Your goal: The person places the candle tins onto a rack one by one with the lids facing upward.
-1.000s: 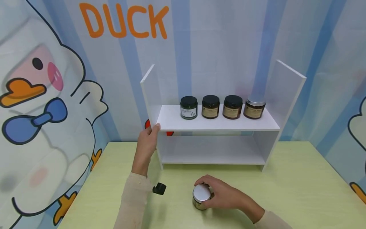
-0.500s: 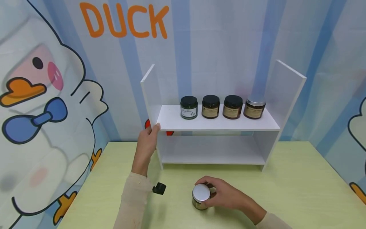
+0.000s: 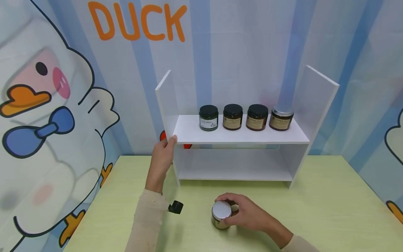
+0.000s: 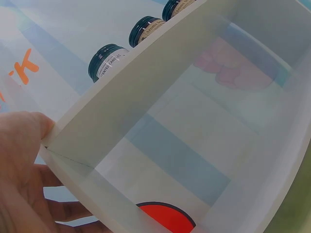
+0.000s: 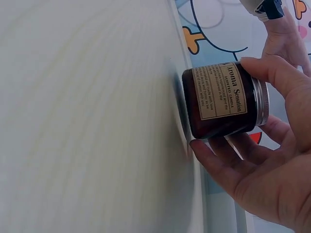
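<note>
A white two-tier shelf (image 3: 242, 138) stands on the table. My left hand (image 3: 161, 159) grips its left side panel, thumb at the front corner of the upper board and fingers around the outside in the left wrist view. In front of the shelf, my right hand (image 3: 248, 214) holds a scented candle jar (image 3: 221, 211) with a silver lid, thumb and fingers around its sides. Its dark amber glass and tan "Aroma Sensation" label (image 5: 221, 92) show in the right wrist view. The jar's base is at or very near the tabletop; contact cannot be told.
On the upper board stand a white-labelled candle jar (image 3: 209, 118), two black-lidded tan-labelled jars (image 3: 232, 117) (image 3: 257, 117) and a silver-lidded jar (image 3: 281, 119). The pale yellow-green table (image 3: 333, 206) reaches a duck-printed backdrop (image 3: 252, 45). A black wrist camera (image 3: 175, 207) juts from the left sleeve.
</note>
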The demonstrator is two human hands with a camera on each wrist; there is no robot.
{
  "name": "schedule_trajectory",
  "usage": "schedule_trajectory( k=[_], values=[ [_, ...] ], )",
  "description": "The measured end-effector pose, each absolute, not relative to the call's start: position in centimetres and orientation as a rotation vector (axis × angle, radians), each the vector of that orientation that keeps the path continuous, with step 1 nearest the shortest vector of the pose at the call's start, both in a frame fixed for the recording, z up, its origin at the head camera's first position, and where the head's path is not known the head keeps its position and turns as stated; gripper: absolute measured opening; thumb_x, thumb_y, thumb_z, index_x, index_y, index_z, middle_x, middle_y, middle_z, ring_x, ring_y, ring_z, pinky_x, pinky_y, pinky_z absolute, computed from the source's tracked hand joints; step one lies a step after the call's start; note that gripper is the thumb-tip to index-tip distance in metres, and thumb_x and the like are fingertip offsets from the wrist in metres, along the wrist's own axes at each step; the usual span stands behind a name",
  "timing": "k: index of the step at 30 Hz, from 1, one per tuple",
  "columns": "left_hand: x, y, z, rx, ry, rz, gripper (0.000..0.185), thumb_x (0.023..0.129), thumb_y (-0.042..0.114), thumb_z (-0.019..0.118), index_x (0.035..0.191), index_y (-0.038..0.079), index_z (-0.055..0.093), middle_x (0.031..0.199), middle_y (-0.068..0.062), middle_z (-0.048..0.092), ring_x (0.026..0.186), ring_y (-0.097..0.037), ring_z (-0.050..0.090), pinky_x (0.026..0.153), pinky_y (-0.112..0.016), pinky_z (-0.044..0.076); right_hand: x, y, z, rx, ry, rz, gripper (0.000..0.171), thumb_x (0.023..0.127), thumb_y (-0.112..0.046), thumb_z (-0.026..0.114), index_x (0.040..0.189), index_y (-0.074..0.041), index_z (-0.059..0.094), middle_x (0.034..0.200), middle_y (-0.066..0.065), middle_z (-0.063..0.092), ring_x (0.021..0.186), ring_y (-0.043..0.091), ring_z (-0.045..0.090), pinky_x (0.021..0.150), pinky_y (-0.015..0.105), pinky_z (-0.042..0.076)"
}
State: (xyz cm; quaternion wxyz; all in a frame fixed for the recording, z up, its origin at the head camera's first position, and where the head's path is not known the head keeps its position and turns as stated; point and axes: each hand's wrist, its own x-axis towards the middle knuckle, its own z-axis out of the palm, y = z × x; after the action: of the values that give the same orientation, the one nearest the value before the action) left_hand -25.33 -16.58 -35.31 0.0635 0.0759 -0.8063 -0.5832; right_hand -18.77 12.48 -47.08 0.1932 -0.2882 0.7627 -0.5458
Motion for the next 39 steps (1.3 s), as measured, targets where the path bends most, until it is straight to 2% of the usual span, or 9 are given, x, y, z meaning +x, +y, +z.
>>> schedule_trajectory(
  k=[3, 8, 11, 15, 20, 23, 27, 34, 39],
  values=[
    [-25.4, -16.6, -35.3, 0.227, -2.433, -1.768, 0.065, 0.101, 0.060, 0.044, 0.143, 0.011, 0.057, 0.122, -0.010, 0.056, 0.110, -0.027, 0.049, 0.083, -0.040, 0.047, -18.9, 12.5, -47.1, -0.793, 2.114, -1.559, 0.045, 0.085, -0.014, 0.082, 0.127, -0.016, 0.065, 0.123, 0.009, 0.062, 0.107, 0.027, 0.058, 0.083, 0.032, 0.057],
    [-25.3, -16.6, -35.3, 0.221, -2.426, -1.768, 0.064, 0.102, 0.059, 0.044, 0.142, 0.012, 0.058, 0.101, -0.008, 0.049, 0.105, -0.027, 0.049, 0.080, -0.039, 0.045, -18.8, 12.5, -47.0, -0.783, 2.075, -1.597, 0.046, 0.086, -0.012, 0.081, 0.128, -0.014, 0.065, 0.122, 0.011, 0.063, 0.105, 0.029, 0.059, 0.081, 0.032, 0.056],
    [-25.3, -16.6, -35.3, 0.229, -2.428, -1.769, 0.063, 0.102, 0.059, 0.044, 0.142, 0.012, 0.058, 0.104, -0.009, 0.051, 0.106, -0.028, 0.049, 0.080, -0.040, 0.045, -18.8, 12.5, -47.0, -0.777, 2.063, -1.620, 0.047, 0.086, -0.013, 0.081, 0.129, -0.012, 0.064, 0.120, 0.012, 0.064, 0.104, 0.029, 0.060, 0.083, 0.033, 0.055],
    [-25.3, -16.6, -35.3, 0.233, -2.433, -1.775, 0.064, 0.102, 0.059, 0.044, 0.143, 0.012, 0.056, 0.120, -0.013, 0.056, 0.110, -0.029, 0.049, 0.082, -0.041, 0.045, -18.7, 12.5, -46.8, -0.753, 2.069, -1.642, 0.047, 0.086, -0.015, 0.082, 0.130, -0.012, 0.064, 0.118, 0.012, 0.064, 0.102, 0.029, 0.060, 0.084, 0.034, 0.052],
    [-25.3, -16.6, -35.4, 0.239, -2.438, -1.771, 0.063, 0.102, 0.060, 0.043, 0.140, 0.013, 0.059, 0.106, -0.011, 0.052, 0.106, -0.028, 0.050, 0.080, -0.040, 0.045, -18.7, 12.5, -46.6, -0.733, 2.109, -1.644, 0.046, 0.086, -0.017, 0.082, 0.129, -0.014, 0.065, 0.117, 0.011, 0.064, 0.102, 0.028, 0.059, 0.084, 0.035, 0.051],
    [-25.2, -16.6, -35.3, 0.247, -2.443, -1.765, 0.063, 0.101, 0.060, 0.043, 0.139, 0.013, 0.059, 0.107, -0.009, 0.052, 0.106, -0.028, 0.050, 0.081, -0.040, 0.046, -18.7, 12.5, -46.4, -0.705, 2.134, -1.651, 0.047, 0.085, -0.017, 0.083, 0.128, -0.016, 0.066, 0.118, 0.009, 0.065, 0.103, 0.028, 0.059, 0.084, 0.036, 0.050],
    [-25.2, -16.6, -35.1, 0.244, -2.450, -1.752, 0.064, 0.101, 0.061, 0.043, 0.140, 0.012, 0.058, 0.118, -0.009, 0.056, 0.108, -0.026, 0.050, 0.082, -0.039, 0.047, -18.8, 12.4, -46.0, -0.676, 2.140, -1.681, 0.047, 0.083, -0.016, 0.084, 0.127, -0.016, 0.066, 0.120, 0.009, 0.065, 0.106, 0.029, 0.059, 0.085, 0.037, 0.050],
    [-25.3, -16.6, -35.2, 0.253, -2.439, -1.774, 0.062, 0.101, 0.060, 0.044, 0.139, 0.013, 0.059, 0.091, -0.008, 0.040, 0.100, -0.026, 0.047, 0.079, -0.038, 0.045, -19.0, 12.5, -45.6, -0.625, 2.161, -1.718, 0.052, 0.083, -0.016, 0.085, 0.131, -0.015, 0.065, 0.124, 0.010, 0.063, 0.109, 0.029, 0.057, 0.084, 0.038, 0.050],
    [-25.3, -16.6, -35.3, 0.249, -2.440, -1.754, 0.063, 0.101, 0.061, 0.044, 0.140, 0.013, 0.059, 0.090, -0.007, 0.040, 0.100, -0.026, 0.048, 0.078, -0.038, 0.045, -19.0, 12.5, -45.2, -0.586, 2.202, -1.732, 0.055, 0.082, -0.021, 0.086, 0.132, -0.016, 0.065, 0.126, 0.009, 0.063, 0.111, 0.029, 0.057, 0.085, 0.039, 0.050]
  ],
)
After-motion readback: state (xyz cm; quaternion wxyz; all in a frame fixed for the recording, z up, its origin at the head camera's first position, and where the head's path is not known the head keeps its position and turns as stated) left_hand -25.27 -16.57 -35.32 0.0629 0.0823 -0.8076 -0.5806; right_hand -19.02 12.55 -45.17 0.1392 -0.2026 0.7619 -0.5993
